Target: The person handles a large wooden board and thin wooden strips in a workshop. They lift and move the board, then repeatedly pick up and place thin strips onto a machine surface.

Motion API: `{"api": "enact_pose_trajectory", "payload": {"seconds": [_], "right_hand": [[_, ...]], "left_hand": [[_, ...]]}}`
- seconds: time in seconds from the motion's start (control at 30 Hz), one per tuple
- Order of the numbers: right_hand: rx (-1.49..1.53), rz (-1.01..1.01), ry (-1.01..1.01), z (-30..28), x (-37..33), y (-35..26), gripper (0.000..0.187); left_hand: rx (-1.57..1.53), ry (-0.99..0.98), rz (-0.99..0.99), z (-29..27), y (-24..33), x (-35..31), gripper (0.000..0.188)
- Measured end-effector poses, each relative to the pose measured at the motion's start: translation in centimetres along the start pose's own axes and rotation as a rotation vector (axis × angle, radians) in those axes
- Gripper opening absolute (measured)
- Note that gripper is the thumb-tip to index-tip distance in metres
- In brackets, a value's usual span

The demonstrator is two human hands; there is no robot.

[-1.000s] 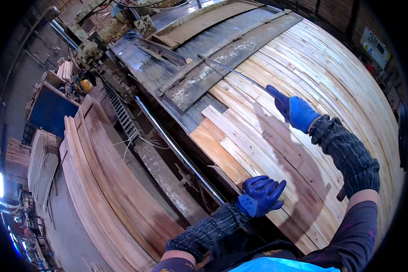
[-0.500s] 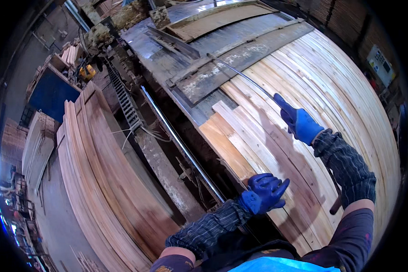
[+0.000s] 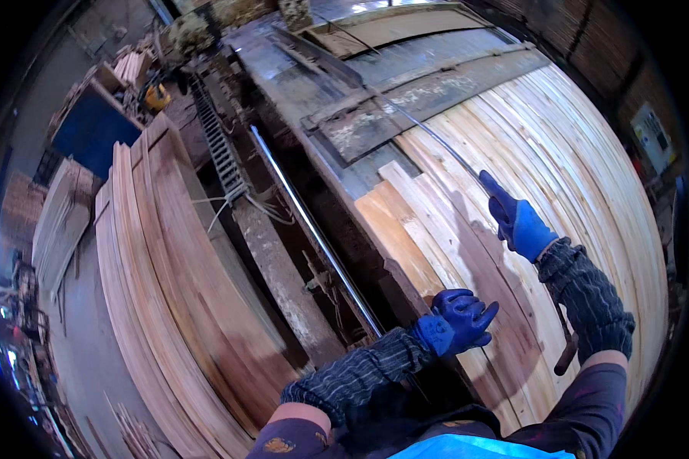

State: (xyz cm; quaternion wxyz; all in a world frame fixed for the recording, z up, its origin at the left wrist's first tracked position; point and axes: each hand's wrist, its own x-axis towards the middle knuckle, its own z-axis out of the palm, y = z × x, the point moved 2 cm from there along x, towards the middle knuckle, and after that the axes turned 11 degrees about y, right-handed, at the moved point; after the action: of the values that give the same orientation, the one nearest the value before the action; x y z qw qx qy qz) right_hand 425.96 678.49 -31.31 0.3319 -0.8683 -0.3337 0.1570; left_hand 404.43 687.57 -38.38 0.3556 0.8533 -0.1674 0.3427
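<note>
Blue rubbery gloves on both hands here, with dark knitted sleeve covers up the forearms. The right hand (image 3: 519, 222) is out over the middle of the veneer bed (image 3: 589, 176), fist wrapped tight around the near end of a long thin metal rod (image 3: 429, 141). The rod runs away from that glove toward the far edge of the bed and crosses onto the grey metal plate (image 3: 406, 99) there, lying low over the wood. Can't tell if the tip actually touches anything.

The left hand (image 3: 458, 320) sits at the near-left edge of the bed, fingers loosely curled and a bit spread, holding nothing as far as I can see. It hovers right above a reddish-brown veneer strip (image 3: 482, 283), touching or nearly so, can't say which.

The bed itself is pale wood strips laid side by side, with a few shorter, more orange pieces (image 3: 394, 229) stepped along its left edge. Just left of that edge a shiny steel pipe (image 3: 314, 237) runs lengthwise over a dark gap, and beyond it a rusty beam (image 3: 275, 268). Farther left is a big stack of brown sheets (image 3: 168, 291). Something like a wooden handle (image 3: 566, 356) sticks out below the right forearm.
</note>
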Motion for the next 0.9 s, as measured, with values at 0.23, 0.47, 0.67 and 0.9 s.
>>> {"api": "enact_pose_trajectory", "payload": {"seconds": [0.23, 0.47, 0.67, 0.9], "right_hand": [[0.133, 0.162, 0.104, 0.4, 3.3, -4.3, 0.055], [0.220, 0.107, 0.428, -2.1, -7.9, -0.5, 0.053], [0.228, 0.504, 0.485, -0.8, -21.9, 2.7, 0.050], [-0.011, 0.535, 0.614, 4.1, -28.1, 4.4, 0.048]], "left_hand": [[-0.052, -0.018, 0.045, -0.6, 0.4, 1.4, 0.047], [-0.260, -0.083, 0.341, -10.5, 3.8, 4.3, 0.030], [0.636, -0.019, -0.115, -13.4, -17.9, 12.6, 0.084], [0.905, -0.425, -0.345, -12.0, -29.0, 14.1, 0.088]]}}
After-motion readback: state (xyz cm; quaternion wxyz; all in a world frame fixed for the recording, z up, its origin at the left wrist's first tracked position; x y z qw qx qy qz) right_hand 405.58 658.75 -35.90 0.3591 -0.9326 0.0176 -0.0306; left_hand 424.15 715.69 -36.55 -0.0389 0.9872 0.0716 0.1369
